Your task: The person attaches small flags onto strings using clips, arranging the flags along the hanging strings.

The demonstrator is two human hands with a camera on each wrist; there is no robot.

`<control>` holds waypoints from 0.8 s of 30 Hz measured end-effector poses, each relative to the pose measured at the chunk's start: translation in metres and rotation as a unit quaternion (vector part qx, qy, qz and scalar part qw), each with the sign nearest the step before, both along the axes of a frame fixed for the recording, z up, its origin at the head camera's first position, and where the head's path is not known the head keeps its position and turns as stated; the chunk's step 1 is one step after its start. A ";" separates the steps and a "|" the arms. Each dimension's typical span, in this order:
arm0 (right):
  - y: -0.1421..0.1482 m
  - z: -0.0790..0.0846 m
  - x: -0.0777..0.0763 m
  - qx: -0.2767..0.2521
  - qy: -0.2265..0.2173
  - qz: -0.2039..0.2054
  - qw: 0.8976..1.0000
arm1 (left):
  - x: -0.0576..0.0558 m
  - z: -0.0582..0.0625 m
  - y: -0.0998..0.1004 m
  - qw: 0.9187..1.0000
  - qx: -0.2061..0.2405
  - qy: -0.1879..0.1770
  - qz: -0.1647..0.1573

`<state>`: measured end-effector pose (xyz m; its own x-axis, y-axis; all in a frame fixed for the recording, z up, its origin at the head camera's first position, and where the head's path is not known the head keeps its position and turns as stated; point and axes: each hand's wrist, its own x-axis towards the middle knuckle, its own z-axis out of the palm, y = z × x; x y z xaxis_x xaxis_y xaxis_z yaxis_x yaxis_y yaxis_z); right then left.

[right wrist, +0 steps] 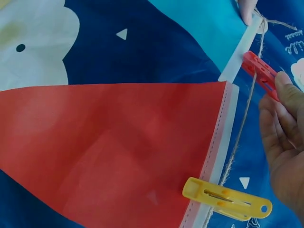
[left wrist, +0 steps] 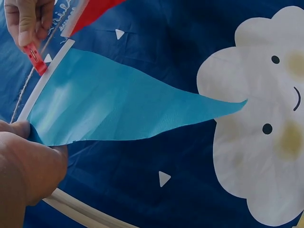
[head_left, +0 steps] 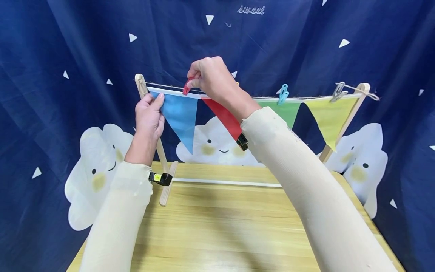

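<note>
My left hand (head_left: 149,115) pinches the left top corner of a blue pennant (head_left: 180,117), which hangs point down beside the left post. Between the thumb and fingers of my right hand (head_left: 212,77) is a red clothespin (right wrist: 260,73), its tip at the pennant's white top band (left wrist: 47,78). A thin twine (right wrist: 244,114) runs just behind that band and passes by the clothespin. Whether the clothespin grips both band and twine, I cannot tell. To the right hangs a red pennant (right wrist: 118,147), held to the twine by a yellow clothespin (right wrist: 228,198).
A green pennant (head_left: 280,111) hangs under a light blue clothespin (head_left: 283,94), and a yellow pennant (head_left: 331,117) under a grey clothespin (head_left: 338,91). Wooden posts (head_left: 350,117) carry the twine above a wooden table (head_left: 210,219). A white rod (head_left: 224,182) lies low between them.
</note>
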<state>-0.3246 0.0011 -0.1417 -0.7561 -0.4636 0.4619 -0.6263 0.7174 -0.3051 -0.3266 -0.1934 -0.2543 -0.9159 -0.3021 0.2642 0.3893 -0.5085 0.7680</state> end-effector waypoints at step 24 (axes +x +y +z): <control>-0.007 -0.005 -0.005 0.023 -0.011 0.005 1.000 | 0.002 0.003 0.004 1.000 0.014 -0.007 0.007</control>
